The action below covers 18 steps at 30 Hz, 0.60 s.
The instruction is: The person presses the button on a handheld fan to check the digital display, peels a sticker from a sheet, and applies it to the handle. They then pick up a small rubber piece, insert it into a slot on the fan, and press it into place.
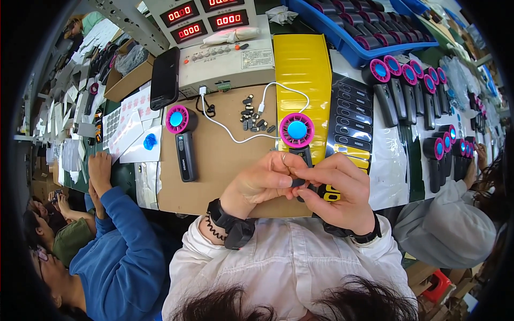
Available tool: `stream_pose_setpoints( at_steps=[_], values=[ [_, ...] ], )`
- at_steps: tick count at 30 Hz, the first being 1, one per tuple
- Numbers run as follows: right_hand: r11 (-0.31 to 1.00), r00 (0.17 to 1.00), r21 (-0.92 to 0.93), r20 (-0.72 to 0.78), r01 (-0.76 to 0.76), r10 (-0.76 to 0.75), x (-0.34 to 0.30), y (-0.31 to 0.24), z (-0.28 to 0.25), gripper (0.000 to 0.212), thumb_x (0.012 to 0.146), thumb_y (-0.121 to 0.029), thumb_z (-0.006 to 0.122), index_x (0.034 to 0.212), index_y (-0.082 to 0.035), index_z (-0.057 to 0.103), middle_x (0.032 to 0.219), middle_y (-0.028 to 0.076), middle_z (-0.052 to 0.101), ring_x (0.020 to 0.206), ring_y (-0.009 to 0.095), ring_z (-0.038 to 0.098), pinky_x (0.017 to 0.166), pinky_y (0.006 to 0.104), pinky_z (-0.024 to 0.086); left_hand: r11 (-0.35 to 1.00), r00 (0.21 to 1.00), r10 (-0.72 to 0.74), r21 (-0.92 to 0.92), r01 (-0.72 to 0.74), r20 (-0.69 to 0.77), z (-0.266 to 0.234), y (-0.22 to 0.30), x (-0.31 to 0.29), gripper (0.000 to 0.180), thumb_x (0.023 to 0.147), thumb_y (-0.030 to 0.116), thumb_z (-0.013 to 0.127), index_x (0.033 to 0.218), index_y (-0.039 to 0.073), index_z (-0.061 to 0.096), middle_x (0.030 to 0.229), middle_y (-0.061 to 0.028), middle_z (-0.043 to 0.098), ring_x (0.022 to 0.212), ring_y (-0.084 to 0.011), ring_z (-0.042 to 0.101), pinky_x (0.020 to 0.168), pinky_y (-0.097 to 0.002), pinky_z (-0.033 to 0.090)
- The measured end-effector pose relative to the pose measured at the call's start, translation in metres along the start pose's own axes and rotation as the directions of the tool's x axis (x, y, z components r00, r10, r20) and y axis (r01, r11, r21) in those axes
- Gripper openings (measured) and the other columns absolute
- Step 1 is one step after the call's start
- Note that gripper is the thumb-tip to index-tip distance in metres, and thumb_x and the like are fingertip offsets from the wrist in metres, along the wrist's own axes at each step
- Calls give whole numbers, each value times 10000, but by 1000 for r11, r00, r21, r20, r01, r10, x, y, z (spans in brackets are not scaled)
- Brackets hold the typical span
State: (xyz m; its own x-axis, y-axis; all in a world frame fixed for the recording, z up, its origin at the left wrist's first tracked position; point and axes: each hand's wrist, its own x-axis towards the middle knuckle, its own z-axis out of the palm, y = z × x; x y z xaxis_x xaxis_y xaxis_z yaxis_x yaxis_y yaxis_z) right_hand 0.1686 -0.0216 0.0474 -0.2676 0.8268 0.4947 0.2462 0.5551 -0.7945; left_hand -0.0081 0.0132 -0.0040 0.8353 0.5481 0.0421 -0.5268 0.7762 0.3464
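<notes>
My left hand [265, 179] and my right hand [342, 187] meet at the table's near edge, fingertips pinched together. Between them shows a small dark piece [297, 183], mostly covered by the fingers. Just beyond lies a handheld fan [297, 130] with a pink ring and blue centre; its dark handle runs down behind my fingers, and whether they touch it is hidden. A second handheld fan [184, 155] lies to the left, its handle toward me. Several small black plug-like pieces [249, 120] are scattered on the brown board [230, 176] beyond my left hand.
A test unit [225, 59] with red displays stands at the back, a white cable [230, 136] leading from it. A phone [165, 77] leans there. Yellow sheet [302, 69], black label sheet [350, 115], standing fans [409, 80] and a blue crate [369, 53] fill the right. People sit on both sides.
</notes>
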Motion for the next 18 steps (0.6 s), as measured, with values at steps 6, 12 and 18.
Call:
stream_pose_setpoints(
  at_steps=[6,12,18],
  values=[
    [983,997,-167,38,75,-69,-6,8,-2,280,610,-22,745,880,-27,672,742,51,567,626,150,552,531,246,434,998,993,-43,46,48,-107,-8,-6,-6,251,770,19,644,1002,-39,570,917,-97,616,797,-137,633,690,-215,546],
    [953,998,-296,34,63,-55,-11,4,1,243,592,-21,747,824,-34,675,740,50,575,622,169,557,531,261,441,989,967,-42,129,76,-250,-5,-11,-8,216,792,25,633,994,-25,577,923,-75,620,781,-113,630,699,-208,542],
    [964,997,-253,37,82,-75,-11,5,3,210,608,11,718,809,-26,668,747,60,581,627,173,566,534,270,441,987,965,-72,124,106,-254,0,-9,-11,196,807,21,619,996,-12,580,927,-64,620,799,-104,621,712,-205,530]
  ],
)
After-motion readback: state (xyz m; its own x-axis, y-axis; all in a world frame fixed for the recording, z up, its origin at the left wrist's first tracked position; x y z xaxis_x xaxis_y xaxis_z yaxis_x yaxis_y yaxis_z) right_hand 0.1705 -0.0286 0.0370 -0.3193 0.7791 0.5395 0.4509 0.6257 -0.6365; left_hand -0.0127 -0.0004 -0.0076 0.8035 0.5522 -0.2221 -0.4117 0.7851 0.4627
